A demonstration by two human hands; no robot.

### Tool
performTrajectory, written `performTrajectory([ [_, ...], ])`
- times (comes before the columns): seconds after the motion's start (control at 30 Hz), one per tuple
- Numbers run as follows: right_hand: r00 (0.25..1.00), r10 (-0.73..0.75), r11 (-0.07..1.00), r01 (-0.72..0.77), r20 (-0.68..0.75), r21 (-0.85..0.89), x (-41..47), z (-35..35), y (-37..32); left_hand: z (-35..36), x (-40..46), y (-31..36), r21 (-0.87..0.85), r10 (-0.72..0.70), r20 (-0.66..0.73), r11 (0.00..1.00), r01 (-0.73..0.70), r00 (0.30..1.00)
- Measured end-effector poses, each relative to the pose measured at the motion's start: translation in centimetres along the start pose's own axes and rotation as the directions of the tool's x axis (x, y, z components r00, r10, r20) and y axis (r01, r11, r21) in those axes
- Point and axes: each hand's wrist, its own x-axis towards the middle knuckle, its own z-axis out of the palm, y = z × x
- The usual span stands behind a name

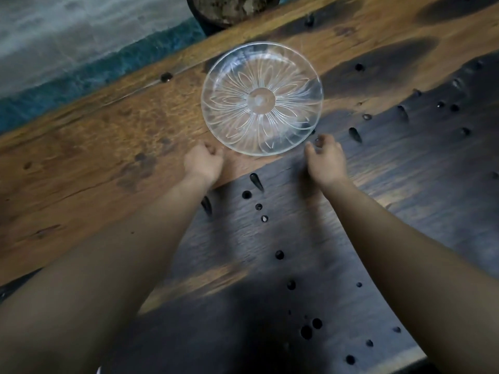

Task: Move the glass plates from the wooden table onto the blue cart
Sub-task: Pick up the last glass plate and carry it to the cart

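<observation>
While glass plate [262,98] lies flat on wooden table [81,157], left hand [203,163], right hand [325,157] (both loosely curled, empty) at near rim

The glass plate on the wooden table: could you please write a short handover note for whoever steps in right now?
Left hand: fingers curled, at the near-left rim of the glass plate, no grip on it yet.
Right hand: fingers curled, at the near-right rim, also holding nothing; contact with the rim is hard to tell.
The plate lies flat on the wooden table, a dark pot beyond it at the far edge.
Done: nothing visible for this plate; the blue cart is out of view.
Left: grip the plate by both sides, lift it, carry it to the cart, then check for other plates.
</observation>
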Motion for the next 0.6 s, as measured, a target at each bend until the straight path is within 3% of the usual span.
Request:
performTrajectory([
  [0.13,0.999,0.035,0.996,-0.033,-0.019,0.080,2.4,1.2,-0.1,1.2,2.7,0.3,-0.112,-0.070,0.017,0.991,0.071,0.997],
  [0.3,0.987,0.157,0.913,-0.138,-0.018,0.384,4.0,2.9,0.4,2.4,4.5,0.4,-0.484,-0.138,0.093,0.859,0.166,0.986],
  [0.4,0.985,0.169,0.920,-0.149,-0.022,0.363,4.8,3.4,0.6,2.7,4.4,0.5,-0.572,-0.149,0.102,0.800,0.181,0.983],
  [0.6,0.989,0.148,0.968,-0.138,-0.028,0.210,2.7,3.6,-0.6,0.8,3.3,0.1,-0.577,-0.179,0.085,0.793,0.195,0.980],
])
